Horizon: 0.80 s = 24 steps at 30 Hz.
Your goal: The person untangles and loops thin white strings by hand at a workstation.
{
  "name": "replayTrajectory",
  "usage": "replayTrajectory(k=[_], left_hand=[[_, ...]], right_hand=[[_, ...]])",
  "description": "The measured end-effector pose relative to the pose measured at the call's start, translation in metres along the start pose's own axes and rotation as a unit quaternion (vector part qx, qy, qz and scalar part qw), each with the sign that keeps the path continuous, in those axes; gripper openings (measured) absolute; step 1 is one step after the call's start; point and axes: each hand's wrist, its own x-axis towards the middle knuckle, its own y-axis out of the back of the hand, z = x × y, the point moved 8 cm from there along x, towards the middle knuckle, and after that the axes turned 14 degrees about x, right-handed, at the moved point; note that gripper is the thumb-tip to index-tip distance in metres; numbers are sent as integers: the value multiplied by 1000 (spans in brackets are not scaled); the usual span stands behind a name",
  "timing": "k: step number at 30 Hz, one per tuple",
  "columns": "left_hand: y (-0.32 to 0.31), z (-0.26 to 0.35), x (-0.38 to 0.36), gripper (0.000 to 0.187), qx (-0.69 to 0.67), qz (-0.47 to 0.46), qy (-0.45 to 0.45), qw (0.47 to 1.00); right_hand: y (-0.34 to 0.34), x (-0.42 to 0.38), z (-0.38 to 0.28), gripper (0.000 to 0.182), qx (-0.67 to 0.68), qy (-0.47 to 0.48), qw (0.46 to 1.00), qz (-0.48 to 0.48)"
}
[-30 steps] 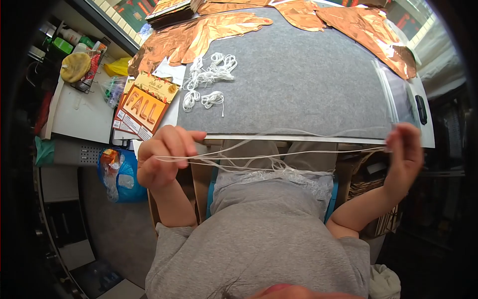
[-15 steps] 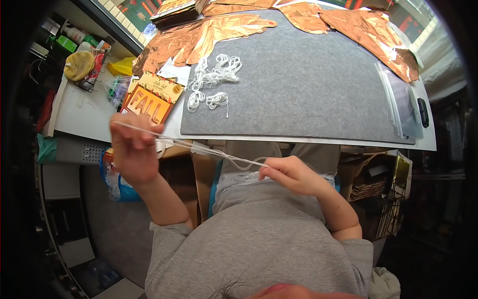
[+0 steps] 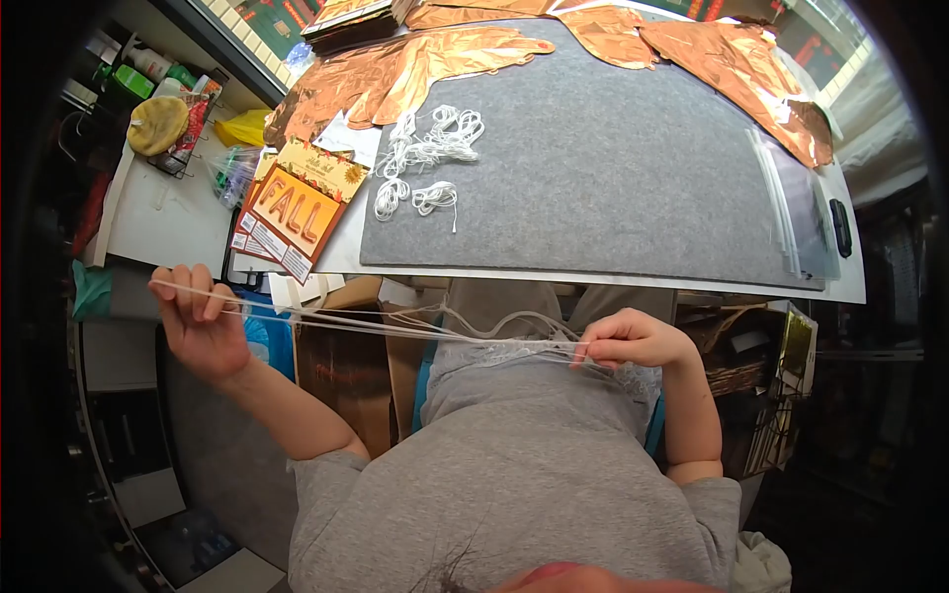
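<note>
A white string (image 3: 395, 330) is stretched in several strands between my two hands, in front of my shirt and below the table edge. At its left end my left hand (image 3: 205, 321) is closed, with the strands looped over its curled fingers. On the other side my right hand (image 3: 633, 341) pinches the string between thumb and fingers. One loose strand bows upward near the right hand. Above, small coiled bundles of white string (image 3: 433, 198) and a larger tangled heap of white string (image 3: 440, 138) lie on the grey mat (image 3: 613, 188).
Copper foil balloons (image 3: 395, 74) lie along the mat's back and left. Printed FALL cards (image 3: 297, 212) sit at the table's left corner, and a card stack (image 3: 356, 22) stands behind. Clear plastic sleeves (image 3: 796, 212) are at the right. Cardboard boxes (image 3: 341, 376) stand below.
My left hand has moved left and down, and my right hand slightly right. The string between them is drawn out longer, and the FALL cards are now uncovered.
</note>
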Motion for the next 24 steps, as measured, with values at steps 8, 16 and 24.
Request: replayTrajectory(k=[8,16,24], left_hand=[[40,67,-5,17,24,21,-95,995],[276,274,-110,19,322,382,-385,776],[158,231,-86,14,432,358,-350,750]], right_hand=[[62,-43,28,50,124,-30,984,124],[130,-96,80,21,42,-150,965,213],[136,-102,52,31,-267,-159,863,399]])
